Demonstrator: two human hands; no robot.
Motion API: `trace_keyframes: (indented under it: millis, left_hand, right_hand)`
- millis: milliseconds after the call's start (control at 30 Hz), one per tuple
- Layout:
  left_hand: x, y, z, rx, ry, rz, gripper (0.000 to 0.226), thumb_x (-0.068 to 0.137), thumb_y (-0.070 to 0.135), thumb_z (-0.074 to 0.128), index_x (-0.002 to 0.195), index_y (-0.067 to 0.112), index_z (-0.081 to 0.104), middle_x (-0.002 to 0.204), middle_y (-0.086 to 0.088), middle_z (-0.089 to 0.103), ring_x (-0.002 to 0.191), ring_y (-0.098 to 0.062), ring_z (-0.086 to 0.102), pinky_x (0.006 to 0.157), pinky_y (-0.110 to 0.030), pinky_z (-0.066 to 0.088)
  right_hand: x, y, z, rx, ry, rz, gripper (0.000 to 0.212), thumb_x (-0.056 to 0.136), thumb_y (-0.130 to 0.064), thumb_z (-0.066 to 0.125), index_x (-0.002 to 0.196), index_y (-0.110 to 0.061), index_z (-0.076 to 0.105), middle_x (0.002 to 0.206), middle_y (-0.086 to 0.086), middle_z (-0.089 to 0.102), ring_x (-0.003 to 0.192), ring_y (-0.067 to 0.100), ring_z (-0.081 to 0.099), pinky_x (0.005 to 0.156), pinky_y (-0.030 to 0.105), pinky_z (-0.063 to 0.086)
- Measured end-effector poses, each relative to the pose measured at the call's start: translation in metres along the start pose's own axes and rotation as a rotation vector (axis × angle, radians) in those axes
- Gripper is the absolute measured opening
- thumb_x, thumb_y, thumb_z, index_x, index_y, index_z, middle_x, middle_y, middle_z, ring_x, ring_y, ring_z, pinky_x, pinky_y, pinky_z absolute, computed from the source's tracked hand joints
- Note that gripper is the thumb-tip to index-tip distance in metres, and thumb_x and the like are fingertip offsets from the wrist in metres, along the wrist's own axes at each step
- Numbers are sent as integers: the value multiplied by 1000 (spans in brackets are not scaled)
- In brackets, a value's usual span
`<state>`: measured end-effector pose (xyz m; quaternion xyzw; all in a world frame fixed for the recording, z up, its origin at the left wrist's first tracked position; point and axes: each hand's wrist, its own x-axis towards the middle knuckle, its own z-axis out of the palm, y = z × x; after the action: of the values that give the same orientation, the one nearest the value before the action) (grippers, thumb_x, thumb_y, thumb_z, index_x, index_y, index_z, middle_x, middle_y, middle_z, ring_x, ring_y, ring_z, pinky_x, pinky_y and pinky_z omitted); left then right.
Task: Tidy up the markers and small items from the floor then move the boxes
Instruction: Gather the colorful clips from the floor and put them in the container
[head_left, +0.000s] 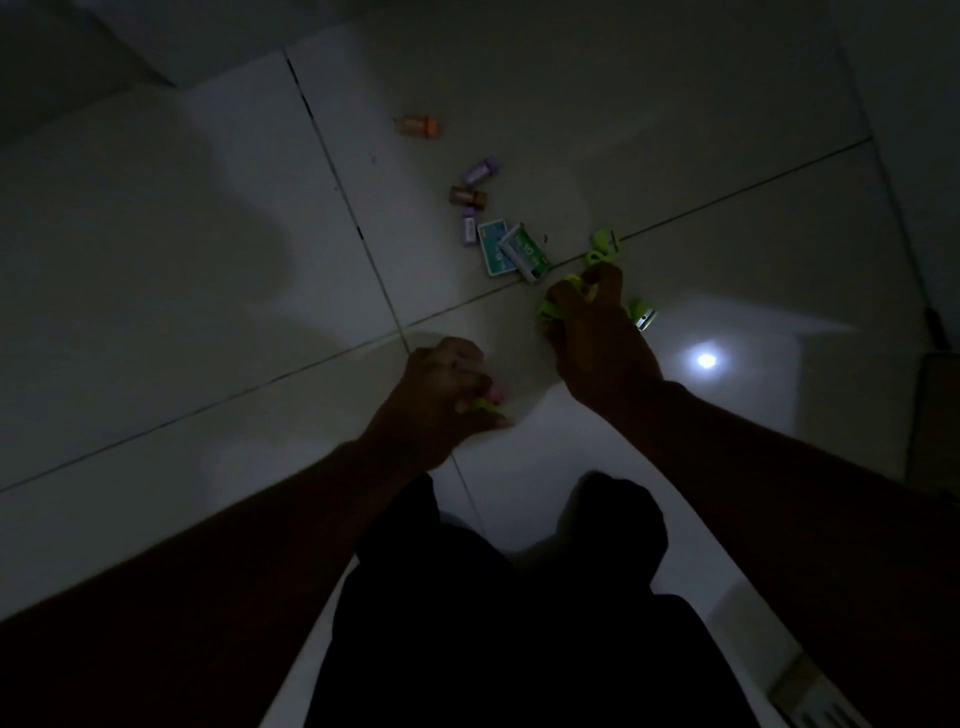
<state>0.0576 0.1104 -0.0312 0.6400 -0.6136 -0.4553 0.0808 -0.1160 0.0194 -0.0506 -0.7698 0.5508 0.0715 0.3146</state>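
Dim tiled floor (208, 291) is carrying everything: the left hand (441, 400) is curling around pink and green pieces, the right hand (592, 332) is closing on green items (550, 306), boxes (511, 252) and markers (470, 195) are lying beyond.

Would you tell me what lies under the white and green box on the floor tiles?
The white and green box lies partly on top of a teal box, overlapping its right side. The teal box's left part shows; the rest is covered, and anything else beneath cannot be seen in this dim light.
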Motion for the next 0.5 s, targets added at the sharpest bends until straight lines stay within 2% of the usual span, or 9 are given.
trace_keyframes:
  millis: [67,167,267,400,500]
  left_hand:
    - [-2,-1,8,48,-56,-41,32,71,32,80,97,12,74,131,-14,52,119,-30,47,99,-38,40]
    - [-3,-1,18,76,-35,-73,21,79,20,74,97,11,73,133,-12,48,117,-30,47,96,-33,39]
    - [3,0,22,160,-33,-53,18,83,16,68,98,8,72,127,-16,52,112,-34,49,92,-32,36]
    - [12,-3,22,202,-23,57,19,82,15,69,93,1,73,104,-22,63,100,-35,58,90,-36,36]
    - [15,-5,26,261,-8,69,21,86,21,65,99,5,71,108,-18,64,106,-30,57,91,-35,29]
  right_hand:
    - [2,1,0,-21,-8,16,40,95,-20,51,134,-13,44,141,24,25,99,41,55,82,44,53]
    - [3,1,2,-48,-27,44,42,96,-24,50,136,-15,42,141,25,25,105,42,53,86,46,52]
    - [2,0,5,-54,-4,18,40,93,-22,52,131,-12,44,147,22,20,114,42,49,91,44,49]
    - [-1,3,7,-68,5,-21,41,92,-22,55,130,-12,44,148,15,23,116,40,46,87,46,50]
    - [-2,6,7,-92,-42,-34,44,93,-23,54,135,-17,42,143,17,25,110,39,50,87,45,51]
